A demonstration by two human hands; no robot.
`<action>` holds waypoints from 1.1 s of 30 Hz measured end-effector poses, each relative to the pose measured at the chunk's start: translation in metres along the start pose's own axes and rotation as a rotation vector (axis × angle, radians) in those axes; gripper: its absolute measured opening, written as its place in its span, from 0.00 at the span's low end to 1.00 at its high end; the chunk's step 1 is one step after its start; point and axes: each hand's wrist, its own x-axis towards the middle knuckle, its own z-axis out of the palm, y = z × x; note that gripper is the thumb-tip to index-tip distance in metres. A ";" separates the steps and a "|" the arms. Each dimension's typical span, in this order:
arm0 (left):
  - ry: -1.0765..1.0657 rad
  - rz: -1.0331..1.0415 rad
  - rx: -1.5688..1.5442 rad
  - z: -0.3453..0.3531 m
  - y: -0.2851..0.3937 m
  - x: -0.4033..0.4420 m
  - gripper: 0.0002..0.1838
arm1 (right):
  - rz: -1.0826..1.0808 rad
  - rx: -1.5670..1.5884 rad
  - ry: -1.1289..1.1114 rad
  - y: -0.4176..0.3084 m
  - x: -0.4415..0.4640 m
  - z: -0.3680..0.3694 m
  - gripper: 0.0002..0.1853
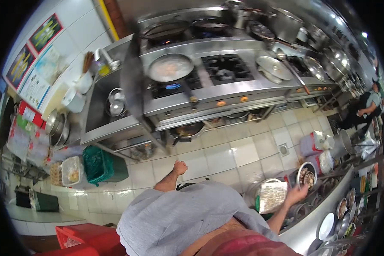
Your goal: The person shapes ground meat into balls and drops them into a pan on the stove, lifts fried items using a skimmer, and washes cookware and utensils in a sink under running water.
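My left hand [180,167] is loosely curled over the tiled floor, and I see nothing in it. At the lower right, my right hand [298,194] is at the near rim of a metal bowl [315,170], with its fingers closed there and slightly blurred. Pieces of brown and pale food [306,177] lie in the bowl. Just left of that hand is a foil-covered tray or box top [273,196]. Away from both hands, a pan [171,68] with pale, bubbling contents sits over a blue flame on the stove.
Beyond my hands runs a steel stove [251,87] with several burners, pans and a large pot [286,25]. A sink [100,104] adjoins it on the left, above a green bin [104,164]. Plates line the steel counter [303,232] at right. Another person [365,109] sits farther right.
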 end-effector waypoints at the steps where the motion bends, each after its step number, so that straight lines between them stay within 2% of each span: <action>1: 0.020 0.003 -0.013 -0.008 -0.030 -0.008 0.15 | -0.136 0.020 -0.031 -0.007 -0.022 0.055 0.20; 2: 0.010 -0.032 -0.025 -0.018 -0.058 -0.024 0.15 | -0.026 0.152 -0.157 -0.047 -0.049 0.092 0.21; 3: 0.101 -0.040 -0.071 -0.031 -0.083 -0.039 0.15 | -0.035 0.191 -0.305 -0.063 -0.073 0.136 0.23; 4: 0.208 -0.048 -0.117 -0.046 -0.107 -0.049 0.14 | -0.079 0.268 -0.433 -0.110 -0.096 0.161 0.23; 5: 0.224 -0.091 -0.140 -0.055 -0.135 -0.058 0.14 | -0.136 0.341 -0.522 -0.152 -0.119 0.185 0.22; 7: 0.279 -0.243 -0.326 -0.058 -0.203 -0.082 0.15 | -0.116 0.507 -0.855 -0.217 -0.165 0.226 0.21; 8: 0.294 -0.291 -0.356 -0.058 -0.229 -0.099 0.15 | -0.243 0.483 -0.987 -0.245 -0.183 0.236 0.20; 10: 0.517 -0.371 -0.470 -0.053 -0.267 -0.132 0.15 | -0.273 0.453 -1.331 -0.281 -0.213 0.259 0.20; 13: 0.622 -0.528 -0.703 -0.060 -0.267 -0.181 0.13 | -0.346 0.394 -1.588 -0.261 -0.254 0.320 0.19; 15: 0.628 -0.590 -0.773 -0.050 -0.269 -0.192 0.13 | -0.334 0.125 -1.695 -0.251 -0.269 0.330 0.19; 17: 0.629 -0.627 -0.837 -0.039 -0.274 -0.201 0.13 | -0.064 -0.118 -1.815 -0.238 -0.277 0.330 0.16; 18: 0.639 -0.620 -0.823 -0.036 -0.275 -0.204 0.14 | 0.005 -0.153 -1.847 -0.229 -0.281 0.335 0.16; 19: 0.647 -0.612 -0.811 -0.034 -0.277 -0.204 0.16 | 0.180 -0.162 -1.892 -0.222 -0.283 0.339 0.13; 20: 0.658 -0.629 -0.819 -0.032 -0.281 -0.206 0.16 | 0.004 -0.046 -2.129 -0.179 -0.283 0.377 0.10; 21: 0.657 -0.682 -0.846 -0.028 -0.291 -0.208 0.17 | 0.026 -0.123 -2.163 -0.177 -0.282 0.382 0.11; 24: 0.612 -0.880 -0.828 -0.033 -0.317 -0.220 0.17 | -0.134 -0.334 -2.094 -0.243 -0.299 0.398 0.13; 26: 0.401 -0.775 -0.333 -0.032 -0.346 -0.226 0.16 | -0.234 -0.335 -2.021 -0.287 -0.314 0.415 0.14; 28: 0.411 -0.597 -0.010 -0.021 -0.378 -0.228 0.16 | -0.286 -0.234 -1.948 -0.337 -0.335 0.431 0.16; 29: 0.355 -0.687 0.013 -0.030 -0.387 -0.222 0.15 | -0.286 -0.150 -1.919 -0.365 -0.346 0.438 0.16; 30: 0.471 -0.775 -0.300 -0.060 -0.376 -0.228 0.15 | -0.276 -0.059 -1.907 -0.392 -0.359 0.444 0.17; 32: 0.794 -0.973 -0.675 -0.072 -0.381 -0.217 0.18 | -0.293 0.131 -1.911 -0.430 -0.384 0.460 0.12; 33: 0.790 -0.985 -0.686 -0.083 -0.384 -0.213 0.18 | -0.302 0.117 -1.918 -0.445 -0.395 0.471 0.12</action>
